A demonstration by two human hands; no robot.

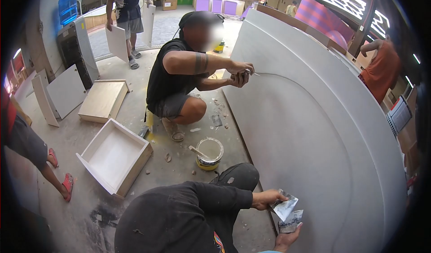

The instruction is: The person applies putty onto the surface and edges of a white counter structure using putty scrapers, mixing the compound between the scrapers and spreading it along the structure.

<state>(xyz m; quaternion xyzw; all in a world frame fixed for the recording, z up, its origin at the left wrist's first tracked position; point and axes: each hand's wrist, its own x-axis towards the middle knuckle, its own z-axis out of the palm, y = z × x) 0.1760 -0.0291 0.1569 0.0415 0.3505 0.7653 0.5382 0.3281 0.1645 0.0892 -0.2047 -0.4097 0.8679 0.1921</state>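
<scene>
Red sandals: on the floor's left side, a person in red sandals (68, 188) is standing, head out of view.
White boards: these boards (67, 90) are leaning upright beside a dark appliance (72, 48).
Wooden box: it (102, 100) is lying on the floor just in front of the boards.
Drawer: this white-lined drawer (112, 156) is sitting open side up, one corner pointing toward the box.
Board carrier: a person in grey shorts (130, 27) is holding a white board on either side.
Crouching co-worker: this person in black is bringing both hands (241, 75) close to the panel's far end, gripping a thin tool (254, 74).
Bucket: the yellow bucket (208, 164) is standing open between the co-worker and the wearer's knee, a stick-like tool (199, 153) resting across its rim.
Left hand: the wearer's left hand (268, 199) is grasping a shiny scraper (287, 209), blade slanting down toward the other one.
Right hand: the right hand (286, 240) is gripping a smeared scraper (291, 222); whether the blades are touching, I cannot tell.
Panel: the big grey panel (305, 132) is standing on its long edge, both scrapers showing in front of its near lower edge; a curved line is running across its face.
Orange top: beyond the panel's raised edge, a person in orange (381, 69) is facing away.
</scene>
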